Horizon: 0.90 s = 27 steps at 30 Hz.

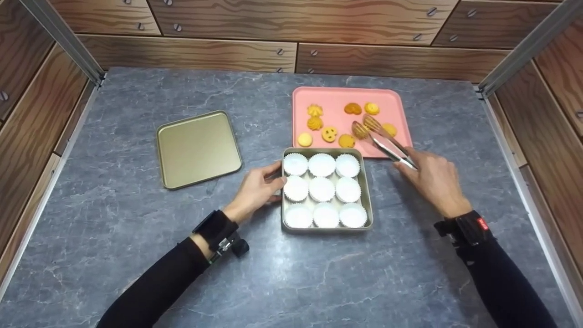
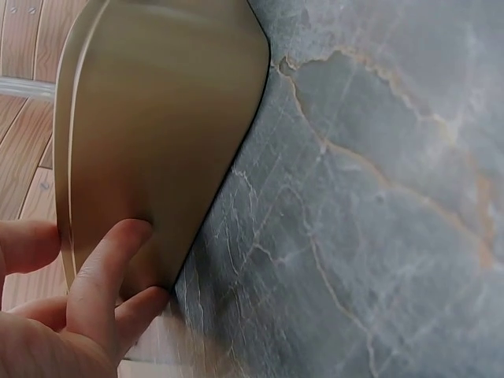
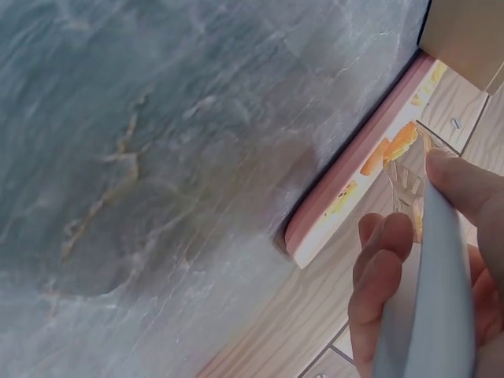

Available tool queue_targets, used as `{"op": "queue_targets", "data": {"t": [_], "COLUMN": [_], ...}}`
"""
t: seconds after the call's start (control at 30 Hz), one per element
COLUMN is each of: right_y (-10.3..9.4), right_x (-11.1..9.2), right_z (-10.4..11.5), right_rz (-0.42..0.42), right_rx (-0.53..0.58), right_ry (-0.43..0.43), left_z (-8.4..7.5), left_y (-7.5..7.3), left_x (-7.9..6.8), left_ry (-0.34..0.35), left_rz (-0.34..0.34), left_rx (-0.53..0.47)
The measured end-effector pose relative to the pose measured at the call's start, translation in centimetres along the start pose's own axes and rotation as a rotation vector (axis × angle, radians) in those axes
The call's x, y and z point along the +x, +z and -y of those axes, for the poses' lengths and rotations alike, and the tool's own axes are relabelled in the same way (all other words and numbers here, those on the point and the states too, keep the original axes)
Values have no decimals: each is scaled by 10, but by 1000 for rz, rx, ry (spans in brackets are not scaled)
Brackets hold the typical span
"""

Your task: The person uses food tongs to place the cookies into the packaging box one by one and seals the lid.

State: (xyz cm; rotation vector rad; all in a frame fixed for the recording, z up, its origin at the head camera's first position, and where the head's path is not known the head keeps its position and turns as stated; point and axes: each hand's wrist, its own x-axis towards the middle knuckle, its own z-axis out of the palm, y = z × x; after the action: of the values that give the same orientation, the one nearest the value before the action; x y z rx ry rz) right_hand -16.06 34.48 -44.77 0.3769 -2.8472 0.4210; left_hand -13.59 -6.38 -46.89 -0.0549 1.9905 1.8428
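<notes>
My left hand (image 1: 257, 189) rests its fingertips against the left wall of a square gold tin (image 1: 327, 231). Several white paper baking cups (image 1: 321, 189) line the inside in rows, with nothing visible in them. The right hand (image 1: 432, 180) grips a pair of serving tongs (image 1: 387, 148) with slotted heads. Between those heads, over the right part of a pink tray (image 1: 298, 98), there is a yellow-orange cookie (image 3: 403, 140). Other cookies lie on the tray, among them a chip-dotted one (image 1: 329, 134), a swirled one (image 1: 314, 123) and a pretzel-shaped one (image 1: 353, 108).
A gold lid (image 1: 199, 149) lies on the grey marbled table (image 1: 268, 282), left of the tin. The tin's far edge overlaps the tray's near edge in the head view. Wood-patterned panels (image 1: 191, 53) with metal corner posts enclose the table at the back and sides.
</notes>
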Motion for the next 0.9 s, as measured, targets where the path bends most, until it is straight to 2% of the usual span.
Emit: {"op": "queue_targets", "data": {"t": [0.47,0.73,0.9], "right_y": [-9,-20,-21], "right_x": [-4,-7,-8], "right_z": [15,36,50], "right_rz": [-36,-66,-32], "right_rx": [19,98,155], "right_ry": [-22,-66,-100], "left_z": [1,-1,-1], "left_y": [-1,-1,0], "left_x": [-2,-2,-2], "left_ry": [-5,-6,-7], "left_rz": [-3,2,7], "left_rx": [7,40,45]}}
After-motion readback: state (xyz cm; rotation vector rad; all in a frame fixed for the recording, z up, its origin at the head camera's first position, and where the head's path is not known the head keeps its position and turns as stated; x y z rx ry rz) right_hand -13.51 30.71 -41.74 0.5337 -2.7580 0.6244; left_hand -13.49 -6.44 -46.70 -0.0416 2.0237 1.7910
